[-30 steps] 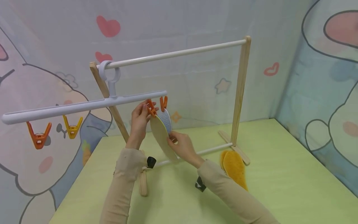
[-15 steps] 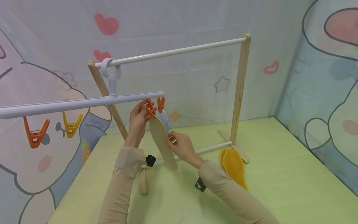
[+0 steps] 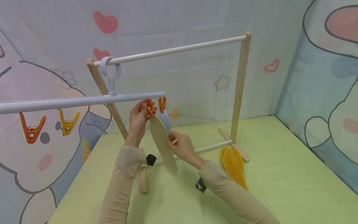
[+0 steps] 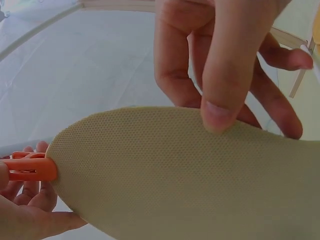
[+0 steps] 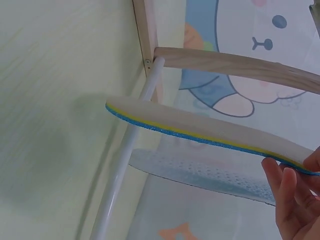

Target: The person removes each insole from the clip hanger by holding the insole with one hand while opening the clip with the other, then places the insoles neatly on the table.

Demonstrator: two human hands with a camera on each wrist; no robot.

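My left hand (image 3: 137, 119) pinches an orange clip (image 3: 150, 108) below the right end of the pale grey hanger (image 3: 126, 97). In the left wrist view this clip (image 4: 35, 168) sits over the rounded tip of a beige insole (image 4: 140, 165). My right hand (image 3: 183, 146) pinches the insole's side edge between thumb and fingers. A yellow and blue rim shows along the insole (image 5: 200, 132) in the right wrist view. Behind it hangs a whitish, textured insole (image 3: 165, 119), held by another orange clip (image 3: 162, 105) at the hanger's end.
The hanger hooks over the white top rail (image 3: 179, 49) of a wooden-legged rack (image 3: 240, 87). An orange clip (image 3: 32, 130) and a yellow clip (image 3: 68, 123) hang on the left. Fuzzy yellow insoles (image 3: 234, 165) lie on the green table (image 3: 285, 174) at right.
The beige insole's lower end has come down and toward me. The hanger's left end has moved left, out of the head view. Both hands keep their grips.
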